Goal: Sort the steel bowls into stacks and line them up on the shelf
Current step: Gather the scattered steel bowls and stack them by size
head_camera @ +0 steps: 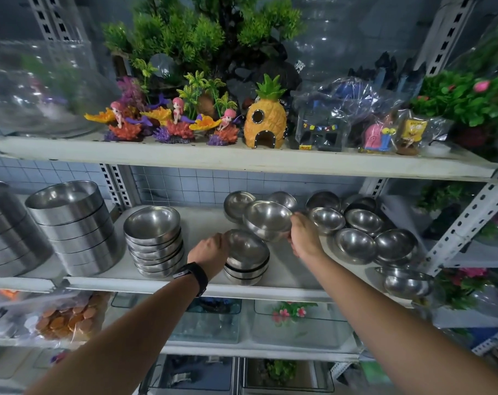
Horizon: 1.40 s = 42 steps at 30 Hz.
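White shelf (284,273) — tiled wall (185,186) behind

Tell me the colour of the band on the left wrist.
Black; the wristband shows best in the head view.

Steel bowls (355,243): polished metal, glossy, smooth. Shelf (287,269): painted white, matt, scuffed along its front edge. Straight-sided tins (73,223) at its left end: brushed metal, duller.

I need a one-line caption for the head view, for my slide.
Left hand grips a short bowl stack while the right hand holds a tilted steel bowl over the shelf.
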Each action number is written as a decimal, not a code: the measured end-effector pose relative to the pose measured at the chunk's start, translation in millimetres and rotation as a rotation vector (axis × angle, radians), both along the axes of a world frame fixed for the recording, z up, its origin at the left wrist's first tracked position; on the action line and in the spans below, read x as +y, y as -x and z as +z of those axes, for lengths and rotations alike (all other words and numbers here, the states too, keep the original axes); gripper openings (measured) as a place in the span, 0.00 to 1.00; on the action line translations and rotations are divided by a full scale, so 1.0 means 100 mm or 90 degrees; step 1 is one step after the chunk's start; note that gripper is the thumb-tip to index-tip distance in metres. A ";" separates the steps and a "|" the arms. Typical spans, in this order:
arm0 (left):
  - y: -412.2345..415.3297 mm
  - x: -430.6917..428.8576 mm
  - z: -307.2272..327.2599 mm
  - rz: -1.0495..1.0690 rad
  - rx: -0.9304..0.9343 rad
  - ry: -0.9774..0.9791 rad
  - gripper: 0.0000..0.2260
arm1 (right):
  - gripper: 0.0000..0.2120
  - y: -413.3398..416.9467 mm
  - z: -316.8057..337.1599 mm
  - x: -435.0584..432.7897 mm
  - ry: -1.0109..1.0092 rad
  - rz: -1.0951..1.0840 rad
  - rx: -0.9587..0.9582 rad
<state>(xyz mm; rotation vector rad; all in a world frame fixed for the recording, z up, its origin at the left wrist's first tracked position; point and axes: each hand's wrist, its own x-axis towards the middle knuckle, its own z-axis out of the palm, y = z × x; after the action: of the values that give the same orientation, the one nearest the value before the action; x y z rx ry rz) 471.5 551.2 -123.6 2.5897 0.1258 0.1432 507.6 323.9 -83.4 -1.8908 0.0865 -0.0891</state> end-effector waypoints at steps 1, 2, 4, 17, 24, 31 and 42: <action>-0.01 0.01 -0.01 -0.003 -0.002 -0.007 0.21 | 0.14 0.00 -0.01 0.02 0.006 0.006 0.001; 0.00 0.01 -0.01 -0.004 0.001 -0.010 0.20 | 0.14 0.00 -0.01 0.05 0.010 0.009 0.003; 0.01 0.02 -0.03 -0.005 0.002 -0.017 0.20 | 0.14 0.00 -0.03 0.09 0.025 0.021 0.005; -0.02 0.08 -0.11 -0.060 0.045 0.065 0.19 | 0.16 0.07 -0.20 0.22 0.171 0.108 0.021; -0.08 0.12 -0.18 -0.012 0.047 0.162 0.20 | 0.14 0.09 -0.33 0.25 0.227 0.130 0.023; -0.15 0.17 -0.35 0.030 0.056 0.241 0.24 | 0.09 0.13 -0.36 0.27 0.340 0.151 0.038; -0.05 0.16 -0.28 0.043 0.061 0.322 0.23 | 0.15 0.13 -0.38 0.28 0.295 0.148 0.095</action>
<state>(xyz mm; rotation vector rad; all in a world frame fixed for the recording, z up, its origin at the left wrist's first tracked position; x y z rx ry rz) 476.2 567.4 -152.1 2.0881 0.2504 0.0074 494.1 351.6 -121.0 -2.3548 -0.0594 0.2091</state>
